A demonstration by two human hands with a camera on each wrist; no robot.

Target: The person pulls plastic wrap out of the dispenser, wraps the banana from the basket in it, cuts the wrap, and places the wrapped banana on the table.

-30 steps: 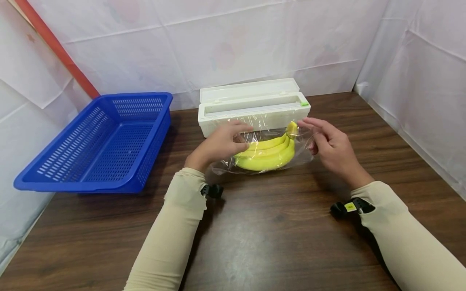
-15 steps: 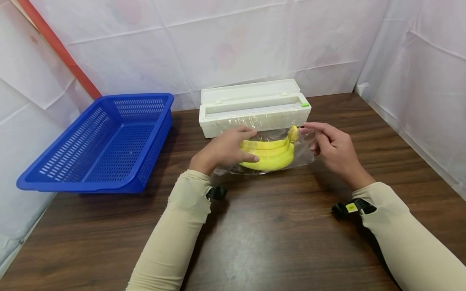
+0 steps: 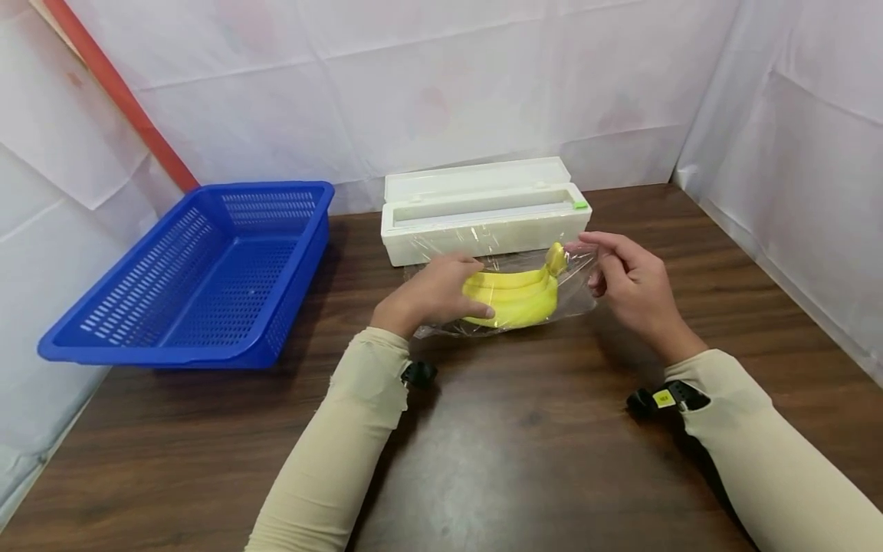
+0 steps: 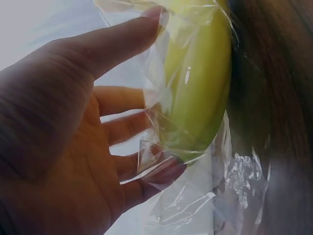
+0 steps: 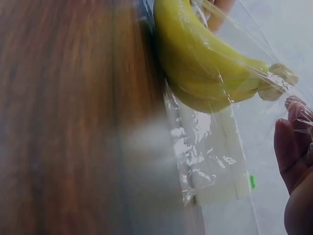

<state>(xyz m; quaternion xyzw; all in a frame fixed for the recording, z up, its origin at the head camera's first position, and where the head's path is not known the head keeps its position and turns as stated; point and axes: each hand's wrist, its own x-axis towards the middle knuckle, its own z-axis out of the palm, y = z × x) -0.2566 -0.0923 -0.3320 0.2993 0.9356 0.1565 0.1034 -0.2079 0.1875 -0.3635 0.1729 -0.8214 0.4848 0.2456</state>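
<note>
A bunch of yellow bananas (image 3: 517, 295) lies on clear plastic film (image 3: 576, 295), which partly wraps it, with the stem toward the right. My left hand (image 3: 441, 291) holds the bananas' left end through the film, thumb in front and fingers behind. In the left wrist view, film creases over the fingertips (image 4: 168, 171) beside the banana tip. My right hand (image 3: 631, 284) pinches the film next to the stem, pulling it taut. Behind the bananas stands a white cling film dispenser (image 3: 486, 234), its lid tipped back, and the film stretches from its front.
At the left, a blue perforated plastic basket (image 3: 290, 307) stands on the dark wooden table (image 3: 524, 445). White patterned sheeting (image 3: 441, 92) walls the back and sides. A red strip (image 3: 131, 107) slants down behind the basket. Each wrist carries a black camera strap.
My left hand has moved right and down onto the bananas' left end, its thumb now over their front. My right hand has kept its pinch on the film with little movement.
</note>
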